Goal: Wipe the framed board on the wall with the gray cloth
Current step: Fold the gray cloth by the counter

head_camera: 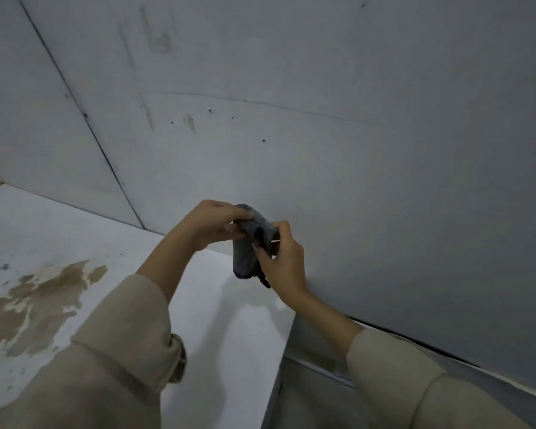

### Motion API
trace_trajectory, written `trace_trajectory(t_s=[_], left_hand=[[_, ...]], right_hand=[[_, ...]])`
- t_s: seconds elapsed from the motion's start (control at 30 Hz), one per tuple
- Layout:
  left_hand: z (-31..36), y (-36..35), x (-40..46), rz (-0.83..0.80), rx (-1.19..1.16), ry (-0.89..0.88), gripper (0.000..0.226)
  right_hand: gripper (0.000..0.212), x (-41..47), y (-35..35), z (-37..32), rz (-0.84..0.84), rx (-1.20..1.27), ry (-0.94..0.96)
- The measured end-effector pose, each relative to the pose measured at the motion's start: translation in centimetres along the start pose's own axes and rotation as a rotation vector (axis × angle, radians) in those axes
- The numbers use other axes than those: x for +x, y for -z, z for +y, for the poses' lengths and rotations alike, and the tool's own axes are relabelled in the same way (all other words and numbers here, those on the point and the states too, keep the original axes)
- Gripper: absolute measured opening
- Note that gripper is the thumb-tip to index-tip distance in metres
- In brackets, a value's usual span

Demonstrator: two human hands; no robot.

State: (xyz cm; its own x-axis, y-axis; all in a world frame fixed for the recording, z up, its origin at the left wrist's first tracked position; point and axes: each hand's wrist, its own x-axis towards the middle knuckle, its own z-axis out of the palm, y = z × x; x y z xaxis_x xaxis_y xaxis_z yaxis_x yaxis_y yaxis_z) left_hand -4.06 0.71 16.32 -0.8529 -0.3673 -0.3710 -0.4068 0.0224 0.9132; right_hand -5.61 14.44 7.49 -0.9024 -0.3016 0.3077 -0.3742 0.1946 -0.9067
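I hold the gray cloth (248, 243) between both hands, out in front of me and just off the wall (353, 134). My left hand (217, 222) pinches the upper end of it, thumb and fingers closed on the fabric near the top fold. My right hand (283, 258) is clamped on its lower right side, fingers wrapped into the bunched part. The cloth is gathered up rather than spread flat; its long axis runs roughly up and down, with the loose lower end hanging below my hands and over the far edge of the white tabletop (75, 230).

What matters for the coming move is where the board lies from here, and I cannot tell that for certain. No clear frame shows. There is only a faint line crossing the wall above my hands, and dark seams to the left and along the bottom right, so the gray panel straight ahead may be the board's own face. If so, it lies forward and upward from the cloth, close to both hands. My right hand looks nearer to the wall, so I judge it better placed to press the cloth on once it is folded into a pad.
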Motion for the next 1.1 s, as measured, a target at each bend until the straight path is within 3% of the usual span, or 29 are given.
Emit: trace_trajectory(t_s=[0.1, 0.23, 0.43, 0.7, 0.93, 1.1], left_hand=[[0.3, 1.4, 0.3, -0.083, 0.263, 0.064, 0.042], [-0.4, 1.6, 0.8, -0.185, 0.301, 0.034, 0.060], [-4.2, -1.4, 1.2, -0.210, 0.232, 0.101, 0.046], [-10.3, -5.0, 0.3, 0.034, 0.053, 0.004, 0.028], [-14.0, -8.5, 0.1, 0.187, -0.013, -0.162, 0.039], [-16.9, -11.8, 1.0, 0.328, -0.015, -0.337, 0.030]], right_hand=[[0.022, 1.4, 2.0, 0.8, -0.093, 0.048, -0.063], [0.022, 3.1, 4.1, 1.8, -0.234, 0.075, -0.081], [0.020, 5.5, 6.2, 3.4, -0.419, 0.154, -0.074], [0.021, 4.5, 5.9, 7.0, -0.536, 0.205, -0.048], [0.023, 2.9, 5.8, 9.9, -0.504, 0.189, 0.035], [0.024, 2.0, 5.9, 13.0, -0.449, 0.194, 0.151]])
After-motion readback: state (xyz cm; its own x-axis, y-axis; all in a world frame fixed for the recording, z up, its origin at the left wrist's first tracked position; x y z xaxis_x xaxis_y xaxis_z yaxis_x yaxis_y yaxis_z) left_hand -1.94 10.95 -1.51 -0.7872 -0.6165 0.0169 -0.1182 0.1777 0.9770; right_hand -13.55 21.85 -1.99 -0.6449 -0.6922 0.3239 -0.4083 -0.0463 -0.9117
